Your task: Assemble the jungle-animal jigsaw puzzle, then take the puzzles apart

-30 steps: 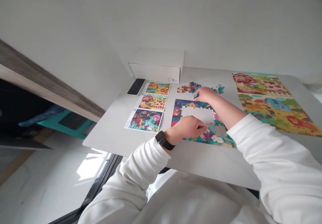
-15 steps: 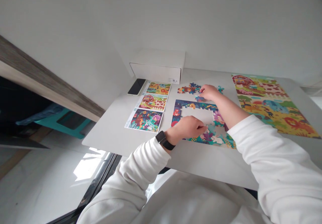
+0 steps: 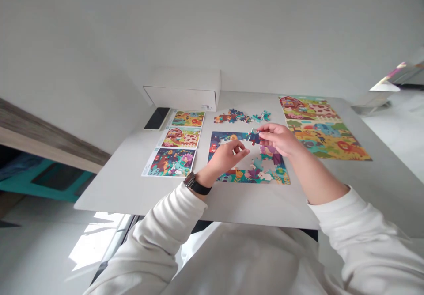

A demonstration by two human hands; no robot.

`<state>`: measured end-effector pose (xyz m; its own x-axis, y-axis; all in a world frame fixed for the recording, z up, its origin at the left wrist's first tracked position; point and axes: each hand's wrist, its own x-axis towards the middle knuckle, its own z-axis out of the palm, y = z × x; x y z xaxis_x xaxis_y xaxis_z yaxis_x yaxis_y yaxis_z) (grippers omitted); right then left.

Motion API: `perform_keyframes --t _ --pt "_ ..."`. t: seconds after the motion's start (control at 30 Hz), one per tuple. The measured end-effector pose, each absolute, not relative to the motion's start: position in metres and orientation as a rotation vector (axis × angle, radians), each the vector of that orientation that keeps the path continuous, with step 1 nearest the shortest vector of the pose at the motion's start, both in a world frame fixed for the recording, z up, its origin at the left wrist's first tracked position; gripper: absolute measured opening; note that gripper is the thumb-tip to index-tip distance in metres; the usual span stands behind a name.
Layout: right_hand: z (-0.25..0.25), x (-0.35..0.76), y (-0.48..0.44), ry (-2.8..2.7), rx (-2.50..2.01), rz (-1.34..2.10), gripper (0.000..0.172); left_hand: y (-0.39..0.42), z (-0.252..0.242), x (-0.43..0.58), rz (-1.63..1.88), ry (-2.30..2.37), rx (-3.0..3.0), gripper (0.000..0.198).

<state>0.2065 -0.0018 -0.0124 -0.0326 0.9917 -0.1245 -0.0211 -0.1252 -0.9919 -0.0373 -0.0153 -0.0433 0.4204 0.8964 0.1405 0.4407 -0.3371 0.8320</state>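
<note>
Between the thumb and fingers of my right hand (image 3: 277,138) is a dark blue jigsaw puzzle piece (image 3: 253,137), raised and tilted over the top edge of a partly assembled jigsaw puzzle (image 3: 278,171). My left hand (image 3: 228,156) hovers over the puzzle's left part, fingers loosely curled and thumb apart, with nothing visible in it. It hides some of the puzzle's left side. The assembled part forms a colourful border with a white rabbit at the bottom, around a bare middle. Behind it lie several loose puzzle pieces (image 3: 232,115) in a cluster.
Three small picture cards (image 3: 170,162) lie in a column on the left, beside a phone (image 3: 157,118). A white box (image 3: 180,96) stands against the wall. Two finished-looking farm and safari pictures (image 3: 324,129) lie on the right of the white table (image 3: 258,206).
My right hand has lifted a puzzle piece from the loose cluster and brought it over the puzzle. My left hand's fingers have loosened. The camera view has shifted right.
</note>
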Motion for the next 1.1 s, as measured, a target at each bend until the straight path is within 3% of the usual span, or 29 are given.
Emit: perform_keyframes --t 0.27,1.1 --pt "-0.035 0.196 -0.033 -1.082 -1.196 1.357 0.053 -0.014 -0.047 -0.032 0.810 0.971 1.746 0.032" --pt "-0.061 0.198 -0.032 -1.529 -1.291 1.170 0.048 0.002 -0.037 -0.057 0.934 1.078 1.432 0.030"
